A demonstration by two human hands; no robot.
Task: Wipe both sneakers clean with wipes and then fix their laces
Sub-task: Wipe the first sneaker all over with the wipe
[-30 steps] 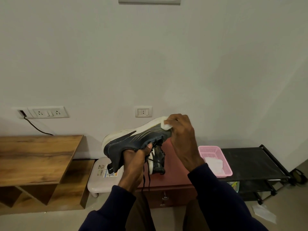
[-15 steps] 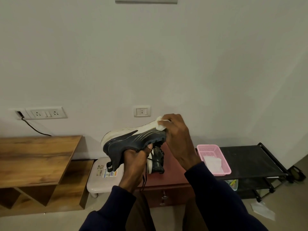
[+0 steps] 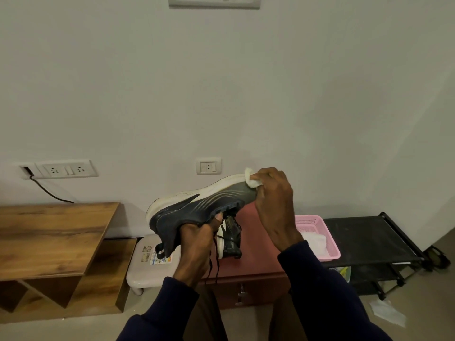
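I hold a dark navy sneaker with a white sole [image 3: 194, 207] in the air, sole turned up and away, toe pointing right. My left hand [image 3: 197, 244] grips it from below at the collar, and its black laces hang down past my wrist. My right hand [image 3: 275, 203] pinches a white wipe [image 3: 252, 180] against the toe end of the sole. The second sneaker [image 3: 231, 238] stands on the reddish-brown cabinet [image 3: 256, 257] behind, mostly hidden by the first.
A pink basket [image 3: 317, 222] with white wipes sits to the right on the cabinet's edge. A black shoe rack [image 3: 369, 239] stands further right, a used wipe [image 3: 387, 313] on the floor by it. A white stool [image 3: 145, 269] and a wooden desk [image 3: 51, 232] are at left.
My right hand with the wipe has slid around the toe end of the sole. The sneaker has tilted slightly, toe higher.
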